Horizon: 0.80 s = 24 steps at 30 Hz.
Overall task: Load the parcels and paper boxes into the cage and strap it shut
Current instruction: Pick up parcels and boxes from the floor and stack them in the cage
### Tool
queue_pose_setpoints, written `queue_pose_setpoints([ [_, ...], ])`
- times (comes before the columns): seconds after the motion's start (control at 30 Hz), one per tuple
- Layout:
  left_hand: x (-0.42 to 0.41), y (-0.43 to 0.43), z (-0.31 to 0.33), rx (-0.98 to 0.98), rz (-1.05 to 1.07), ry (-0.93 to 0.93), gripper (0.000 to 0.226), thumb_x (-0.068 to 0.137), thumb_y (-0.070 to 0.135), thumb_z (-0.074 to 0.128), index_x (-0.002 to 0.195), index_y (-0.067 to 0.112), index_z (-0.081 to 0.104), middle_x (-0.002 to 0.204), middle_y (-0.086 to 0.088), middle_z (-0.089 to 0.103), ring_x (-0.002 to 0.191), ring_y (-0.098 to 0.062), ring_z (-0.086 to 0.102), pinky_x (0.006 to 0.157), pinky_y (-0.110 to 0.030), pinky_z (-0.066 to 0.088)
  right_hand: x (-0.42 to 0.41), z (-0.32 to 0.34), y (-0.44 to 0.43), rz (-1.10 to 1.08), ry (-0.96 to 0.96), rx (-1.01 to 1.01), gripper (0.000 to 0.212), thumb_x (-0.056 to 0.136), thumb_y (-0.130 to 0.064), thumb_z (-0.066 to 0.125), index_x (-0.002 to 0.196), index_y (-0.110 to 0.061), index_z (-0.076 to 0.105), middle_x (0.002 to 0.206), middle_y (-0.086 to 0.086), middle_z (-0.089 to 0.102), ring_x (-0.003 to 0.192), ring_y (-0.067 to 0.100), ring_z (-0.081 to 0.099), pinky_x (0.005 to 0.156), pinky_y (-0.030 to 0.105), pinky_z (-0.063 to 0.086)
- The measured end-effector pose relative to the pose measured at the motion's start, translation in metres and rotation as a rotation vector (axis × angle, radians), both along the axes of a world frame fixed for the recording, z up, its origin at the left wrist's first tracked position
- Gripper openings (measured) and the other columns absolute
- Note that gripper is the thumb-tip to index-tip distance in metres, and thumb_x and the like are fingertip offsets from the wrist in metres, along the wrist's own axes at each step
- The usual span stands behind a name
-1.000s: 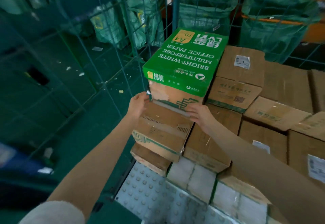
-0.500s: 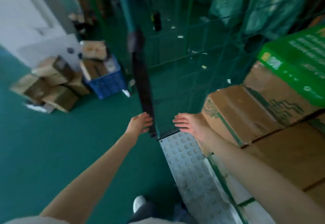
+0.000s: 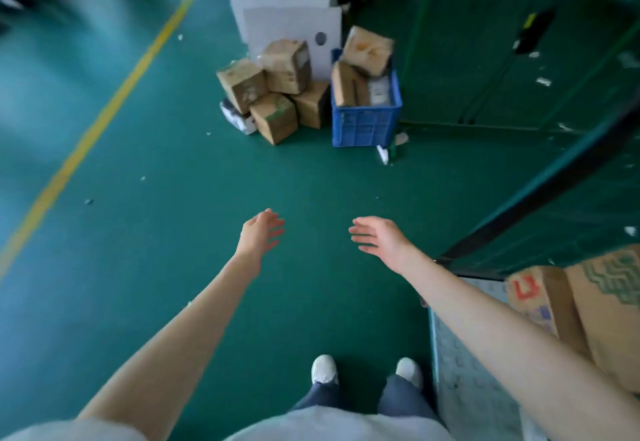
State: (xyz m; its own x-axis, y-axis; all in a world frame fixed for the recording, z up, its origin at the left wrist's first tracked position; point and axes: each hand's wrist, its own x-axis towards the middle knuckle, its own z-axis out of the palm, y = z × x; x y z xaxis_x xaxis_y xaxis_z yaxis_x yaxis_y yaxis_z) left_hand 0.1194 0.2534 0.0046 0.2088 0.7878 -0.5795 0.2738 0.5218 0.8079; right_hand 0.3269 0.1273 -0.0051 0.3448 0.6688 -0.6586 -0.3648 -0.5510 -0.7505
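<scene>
Over the green floor [image 3: 145, 267], left hand [image 3: 259, 233] and right hand [image 3: 381, 238] hover spread, holding nothing.

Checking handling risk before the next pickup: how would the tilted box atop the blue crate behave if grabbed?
The tilted box looks dented, so its walls would probably give under a grip. It sits askew above the blue crate rim, so a push could likely tip it off.
</scene>
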Motion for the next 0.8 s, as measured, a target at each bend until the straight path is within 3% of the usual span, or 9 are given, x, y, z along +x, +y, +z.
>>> queue_pose_setpoints([
  [0.17, -0.052, 0.044, -0.011, -0.011, 0.150, -0.018, 0.029, 0.103, 0.028, 0.040, 0.112, 0.009, 0.061, 0.112, -0.008, 0.068, 0.102, -0.024, 0.064, 0.080, -0.034, 0.048, -0.036, -0.005, 0.071, 0.096, -0.003, -0.031, 0.030, 0.099, -0.024, 0.054, 0.124, -0.007, 0.059, 0.121, 0.011, 0.066, 0.114, 0.027, 0.062, 0.098, 0.040, 0.048],
  [0.33, -0.059, 0.097, -0.027, -0.056, 0.204, -0.010, 0.028, 0.103, 0.029, 0.041, 0.111, 0.010, 0.060, 0.113, -0.007, 0.067, 0.103, -0.023, 0.064, 0.089, -0.036, 0.047, -0.031, -0.013, 0.143, 0.090, -0.020, -0.042, 0.022, 0.099, -0.022, 0.053, 0.117, -0.010, 0.058, 0.121, 0.011, 0.063, 0.111, 0.026, 0.059, 0.095, 0.039, 0.047],
  [0.8, 0.065, 0.342, -0.007, -0.004, 0.252, -0.038, 0.027, 0.102, 0.030, 0.044, 0.112, 0.012, 0.061, 0.112, -0.002, 0.068, 0.105, -0.020, 0.064, 0.088, -0.033, 0.047, 0.079, -0.009, 0.414, 0.087, -0.026, -0.059, 0.029, 0.098, -0.021, 0.052, 0.124, -0.008, 0.058, 0.125, 0.011, 0.063, 0.116, 0.025, 0.058, 0.092, 0.036, 0.045],
])
